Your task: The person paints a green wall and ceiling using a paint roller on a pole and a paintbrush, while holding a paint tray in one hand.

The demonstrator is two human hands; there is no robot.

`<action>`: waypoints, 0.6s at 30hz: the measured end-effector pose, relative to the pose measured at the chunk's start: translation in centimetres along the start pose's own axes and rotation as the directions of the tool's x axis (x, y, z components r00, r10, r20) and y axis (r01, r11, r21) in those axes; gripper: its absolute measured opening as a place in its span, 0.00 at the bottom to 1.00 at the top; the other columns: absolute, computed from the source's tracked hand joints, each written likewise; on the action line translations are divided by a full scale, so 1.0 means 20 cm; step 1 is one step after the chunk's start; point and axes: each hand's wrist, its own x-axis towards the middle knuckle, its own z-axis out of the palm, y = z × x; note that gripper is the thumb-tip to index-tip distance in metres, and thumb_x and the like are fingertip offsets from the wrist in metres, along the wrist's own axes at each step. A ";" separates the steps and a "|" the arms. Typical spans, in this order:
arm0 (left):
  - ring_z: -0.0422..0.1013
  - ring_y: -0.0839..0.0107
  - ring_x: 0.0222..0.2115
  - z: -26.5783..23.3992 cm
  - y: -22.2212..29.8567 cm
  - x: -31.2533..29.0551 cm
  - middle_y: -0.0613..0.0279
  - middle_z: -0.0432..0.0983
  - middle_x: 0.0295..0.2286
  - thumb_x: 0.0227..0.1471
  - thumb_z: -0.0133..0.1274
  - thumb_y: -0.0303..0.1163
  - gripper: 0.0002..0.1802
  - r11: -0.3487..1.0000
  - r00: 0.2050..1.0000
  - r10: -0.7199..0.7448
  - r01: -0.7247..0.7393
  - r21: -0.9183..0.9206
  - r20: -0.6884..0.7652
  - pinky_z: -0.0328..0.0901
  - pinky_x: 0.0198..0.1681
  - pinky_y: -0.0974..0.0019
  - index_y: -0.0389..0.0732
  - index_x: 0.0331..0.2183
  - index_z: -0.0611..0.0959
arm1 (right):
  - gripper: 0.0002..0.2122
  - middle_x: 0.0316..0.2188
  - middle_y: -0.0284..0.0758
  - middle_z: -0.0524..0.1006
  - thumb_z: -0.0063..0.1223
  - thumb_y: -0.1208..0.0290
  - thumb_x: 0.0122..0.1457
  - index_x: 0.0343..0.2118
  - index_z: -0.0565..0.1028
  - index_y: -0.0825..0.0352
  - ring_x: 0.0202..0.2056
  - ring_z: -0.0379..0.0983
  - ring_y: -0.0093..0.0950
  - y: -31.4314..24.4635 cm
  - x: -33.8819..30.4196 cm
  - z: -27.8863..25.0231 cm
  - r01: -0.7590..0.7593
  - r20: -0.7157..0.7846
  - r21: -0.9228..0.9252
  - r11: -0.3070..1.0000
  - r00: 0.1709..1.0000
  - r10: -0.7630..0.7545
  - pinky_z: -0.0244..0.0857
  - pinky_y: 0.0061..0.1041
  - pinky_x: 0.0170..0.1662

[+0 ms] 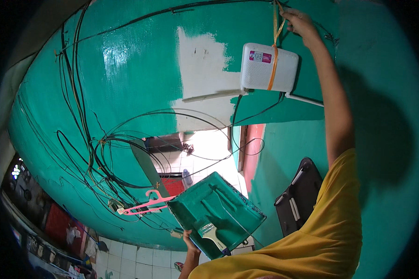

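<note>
**Holding a paint tray [235, 211] below a white router [260, 74]**

Clasping the green-coated tray by its rim with the left hand [191, 242], well below the router, with a wide brush [210, 232] (flat, pale-handled) in it. Pinching yellow string [275, 29] just above the router with the right hand [299, 23]. Facing a pale wall patch [200, 69] left of the router.

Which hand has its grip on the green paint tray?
The left hand, low in the picture at the tray's near edge. The right hand is raised by the yellow cord above the white box.
</note>
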 end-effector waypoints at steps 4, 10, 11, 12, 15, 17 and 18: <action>0.69 0.58 0.36 -0.01 -0.01 -0.01 0.59 0.73 0.35 0.36 0.47 0.42 0.23 1.000 1.000 -0.001 0.001 -0.022 0.006 0.64 0.43 0.58 0.42 0.38 0.75 | 0.15 0.30 0.32 0.74 0.54 0.61 0.51 0.39 0.74 0.65 0.30 0.67 0.22 -0.03 -0.01 -0.02 -0.028 -0.015 0.014 1.000 0.999 0.028 0.62 0.23 0.33; 0.68 0.58 0.36 -0.04 -0.02 -0.03 0.59 0.73 0.35 0.37 0.47 0.41 0.23 0.999 0.999 -0.023 0.022 -0.045 -0.022 0.63 0.44 0.59 0.41 0.38 0.74 | 0.13 0.22 0.30 0.71 0.50 0.65 0.54 0.41 0.72 0.66 0.20 0.63 0.19 -0.13 -0.18 -0.07 -0.030 -0.159 -0.060 0.998 0.987 0.020 0.58 0.19 0.22; 0.68 0.58 0.36 -0.02 -0.02 -0.03 0.59 0.73 0.35 0.37 0.47 0.42 0.23 0.999 1.000 -0.010 0.010 -0.046 -0.011 0.63 0.44 0.59 0.41 0.37 0.74 | 0.14 0.23 0.30 0.72 0.51 0.65 0.54 0.42 0.72 0.66 0.21 0.64 0.20 -0.13 -0.22 -0.10 -0.025 -0.137 -0.099 0.995 0.991 0.011 0.59 0.19 0.23; 0.68 0.59 0.36 0.00 -0.01 -0.04 0.60 0.73 0.34 0.37 0.47 0.42 0.22 0.999 1.000 0.009 -0.009 -0.047 0.002 0.63 0.43 0.59 0.41 0.37 0.74 | 0.15 0.24 0.31 0.72 0.52 0.66 0.53 0.43 0.71 0.66 0.22 0.65 0.20 -0.15 -0.24 -0.12 -0.013 -0.116 -0.134 0.991 0.993 -0.002 0.60 0.19 0.24; 0.68 0.59 0.36 -0.02 -0.01 -0.04 0.60 0.73 0.34 0.37 0.48 0.42 0.22 0.999 1.000 -0.004 0.005 -0.048 0.002 0.64 0.42 0.60 0.41 0.37 0.74 | 0.18 0.28 0.33 0.74 0.56 0.67 0.51 0.45 0.70 0.67 0.26 0.68 0.22 -0.19 -0.43 -0.15 0.077 -0.081 -0.269 0.960 0.992 -0.102 0.63 0.20 0.29; 0.68 0.60 0.36 -0.05 -0.02 -0.04 0.60 0.73 0.34 0.37 0.48 0.42 0.22 0.997 0.999 0.039 -0.040 -0.065 -0.011 0.63 0.42 0.60 0.41 0.36 0.74 | 0.20 0.32 0.35 0.75 0.58 0.68 0.49 0.45 0.69 0.68 0.30 0.70 0.24 -0.13 -0.39 0.03 -0.206 -0.345 -0.232 0.951 0.931 0.118 0.65 0.21 0.32; 0.68 0.60 0.36 -0.05 -0.01 -0.04 0.60 0.73 0.34 0.37 0.48 0.42 0.22 0.997 0.999 0.043 -0.043 -0.066 -0.012 0.63 0.42 0.60 0.41 0.36 0.74 | 0.20 0.32 0.37 0.75 0.59 0.68 0.49 0.45 0.69 0.68 0.30 0.70 0.24 -0.12 -0.45 0.04 -0.096 -0.341 -0.471 0.877 0.937 -0.081 0.65 0.21 0.33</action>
